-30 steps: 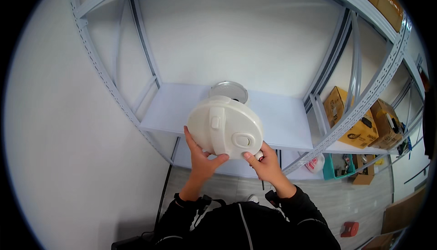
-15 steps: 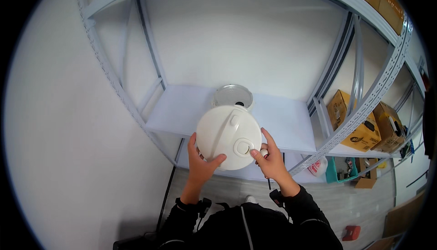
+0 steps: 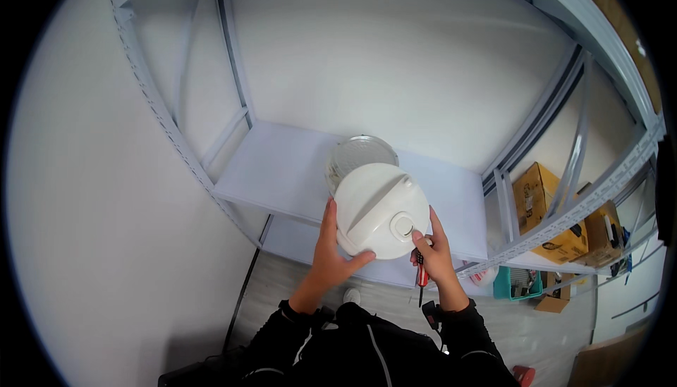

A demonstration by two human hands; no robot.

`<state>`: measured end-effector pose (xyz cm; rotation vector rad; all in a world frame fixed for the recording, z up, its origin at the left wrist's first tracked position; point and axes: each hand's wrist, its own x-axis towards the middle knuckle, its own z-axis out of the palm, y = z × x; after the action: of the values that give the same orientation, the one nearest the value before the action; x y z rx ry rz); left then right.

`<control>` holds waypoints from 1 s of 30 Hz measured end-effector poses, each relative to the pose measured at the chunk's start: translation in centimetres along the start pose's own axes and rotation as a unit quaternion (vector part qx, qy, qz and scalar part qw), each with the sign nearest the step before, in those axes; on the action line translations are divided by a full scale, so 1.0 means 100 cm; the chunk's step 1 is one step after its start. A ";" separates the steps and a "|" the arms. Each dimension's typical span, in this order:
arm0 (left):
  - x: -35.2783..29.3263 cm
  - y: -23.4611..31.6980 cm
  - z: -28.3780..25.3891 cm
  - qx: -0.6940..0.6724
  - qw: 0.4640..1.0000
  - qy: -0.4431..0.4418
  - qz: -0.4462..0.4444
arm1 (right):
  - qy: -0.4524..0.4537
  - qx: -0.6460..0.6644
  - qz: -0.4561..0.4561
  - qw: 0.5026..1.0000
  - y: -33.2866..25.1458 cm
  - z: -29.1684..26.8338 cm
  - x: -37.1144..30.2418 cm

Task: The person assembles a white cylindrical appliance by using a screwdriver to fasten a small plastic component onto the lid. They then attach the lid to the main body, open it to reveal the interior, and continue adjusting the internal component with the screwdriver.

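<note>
A person in a black jacket with cuffed wrists holds a white cooker lid (image 3: 370, 207) in both hands at a metal storage rack, seen from a head-worn camera. The lid, top side up, is held at the front edge of a pale shelf (image 3: 271, 158), its far rim overlapping a round silvery disc (image 3: 363, 153) on that shelf. The left hand (image 3: 331, 256) has its grip closed on the lid's left rim, thumb across the near edge. The right hand (image 3: 435, 254) grasps the opposite rim, thumb beside the round vent (image 3: 403, 226) — and the same grip keeps a red-and-black screwdriver (image 3: 422, 275), its shaft pointing down. To the right, cardboard boxes (image 3: 541, 200) stand on a neighbouring shelf; lower down sit a teal basket (image 3: 502, 285) and a small open carton (image 3: 553, 304) — a red object (image 3: 523, 374) lies on the floor.
</note>
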<state>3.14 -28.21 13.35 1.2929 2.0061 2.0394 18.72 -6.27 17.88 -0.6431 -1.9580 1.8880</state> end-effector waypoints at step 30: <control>0.150 -0.172 -0.003 -0.050 0.986 0.062 -0.145 | -0.126 -0.116 0.009 0.985 0.022 -0.016 0.206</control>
<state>-16.00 -17.36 7.10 0.8185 1.9721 2.0916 2.51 6.21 14.49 -0.5043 -2.3639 1.8428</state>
